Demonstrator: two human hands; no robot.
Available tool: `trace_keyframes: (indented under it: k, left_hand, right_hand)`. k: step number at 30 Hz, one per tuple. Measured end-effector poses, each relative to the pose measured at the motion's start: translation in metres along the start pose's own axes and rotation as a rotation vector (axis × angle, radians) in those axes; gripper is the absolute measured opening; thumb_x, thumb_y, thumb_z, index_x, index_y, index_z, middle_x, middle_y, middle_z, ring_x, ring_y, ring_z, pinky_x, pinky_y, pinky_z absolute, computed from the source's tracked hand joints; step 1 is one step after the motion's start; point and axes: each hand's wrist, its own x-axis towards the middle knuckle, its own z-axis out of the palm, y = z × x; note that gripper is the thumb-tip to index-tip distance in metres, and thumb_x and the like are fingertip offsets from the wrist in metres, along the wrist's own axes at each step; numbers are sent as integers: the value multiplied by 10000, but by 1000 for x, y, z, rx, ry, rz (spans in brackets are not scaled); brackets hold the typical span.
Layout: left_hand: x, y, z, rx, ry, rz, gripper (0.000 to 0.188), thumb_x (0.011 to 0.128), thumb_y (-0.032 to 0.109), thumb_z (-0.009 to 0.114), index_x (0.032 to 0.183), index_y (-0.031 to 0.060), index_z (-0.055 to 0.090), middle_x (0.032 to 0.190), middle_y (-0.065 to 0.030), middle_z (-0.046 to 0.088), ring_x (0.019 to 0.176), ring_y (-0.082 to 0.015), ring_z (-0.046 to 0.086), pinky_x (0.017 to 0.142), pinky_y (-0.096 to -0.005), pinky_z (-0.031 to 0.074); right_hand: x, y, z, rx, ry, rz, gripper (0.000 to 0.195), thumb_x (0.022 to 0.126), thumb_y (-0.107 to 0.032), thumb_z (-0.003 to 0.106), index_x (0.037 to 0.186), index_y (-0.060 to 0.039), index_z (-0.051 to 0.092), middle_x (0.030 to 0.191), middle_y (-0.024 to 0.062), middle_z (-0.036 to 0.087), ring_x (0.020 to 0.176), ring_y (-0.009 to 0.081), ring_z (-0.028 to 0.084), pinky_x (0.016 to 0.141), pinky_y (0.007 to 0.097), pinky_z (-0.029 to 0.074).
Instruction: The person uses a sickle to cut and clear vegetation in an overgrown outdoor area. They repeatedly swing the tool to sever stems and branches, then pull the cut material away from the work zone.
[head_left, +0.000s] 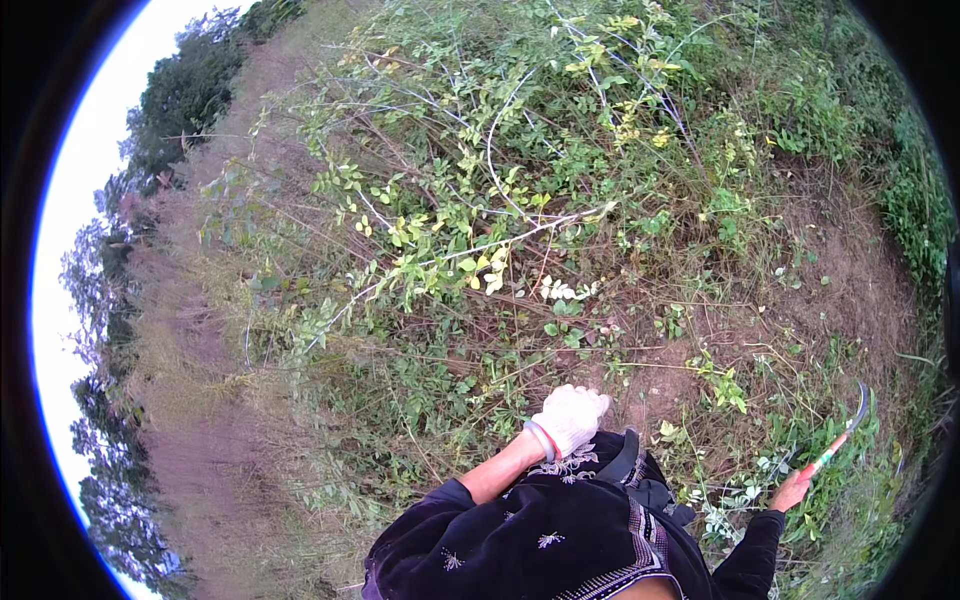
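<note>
A sickle (834, 441) is gripped by its red and pale handle in my bare right hand (791, 491), held out at the right side. Its thin curved blade (861, 405) points up and away from me over green weeds. My left hand (571, 417) wears a white knit glove and is held in front of my body, fingers curled in. Nothing shows in that fist, though its palm side is hidden. Ahead of it, a long pale stem (517, 238) with yellow-green leaves lies across the brush.
A dense tangle of leafy, arching stems (465, 150) rises ahead. Brown soil (664, 375) shows just past my gloved hand, and a bare earth strip (855, 262) runs along the right. Tall dry grass (202, 420) covers the left, with trees (187, 82) behind it.
</note>
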Motion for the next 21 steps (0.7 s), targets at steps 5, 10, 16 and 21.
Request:
trace_keyframes:
  k: [5, 10, 16, 21]
  left_hand:
    - [-35, -16, -7, -11, -21, -206, 126, 781, 180, 494, 825, 83, 562, 725, -94, 597, 674, -257, 602, 609, -383, 461]
    - [-54, -43, 2, -198, 21, -343, 240, 842, 288, 494, 769, 74, 572, 664, -123, 600, 621, -302, 604, 569, -422, 468]
    - [-72, -91, -20, -362, 1, -455, 377, 850, 377, 455, 714, 67, 621, 676, -142, 625, 643, -326, 620, 590, -443, 486]
    - [-99, -142, -26, -456, -30, -525, 364, 843, 381, 471, 706, 77, 619, 667, -150, 618, 643, -322, 617, 592, -442, 482]
  right_hand:
    - [-87, -191, 81, 564, -753, -80, 230, 816, -198, 570, 864, 20, 513, 628, 77, 514, 503, 191, 498, 497, 348, 411]
    - [-182, -344, 36, 721, -1189, -259, 131, 840, -150, 540, 789, -59, 461, 528, -20, 439, 374, 73, 419, 329, 225, 340]
    - [-244, -424, 34, 508, -1338, -471, 154, 789, -146, 585, 749, -41, 480, 521, 3, 467, 383, 102, 457, 356, 252, 375]
    - [-289, -497, 26, 499, -1412, -325, 149, 799, -144, 564, 745, -39, 473, 543, -1, 463, 395, 90, 444, 353, 238, 370]
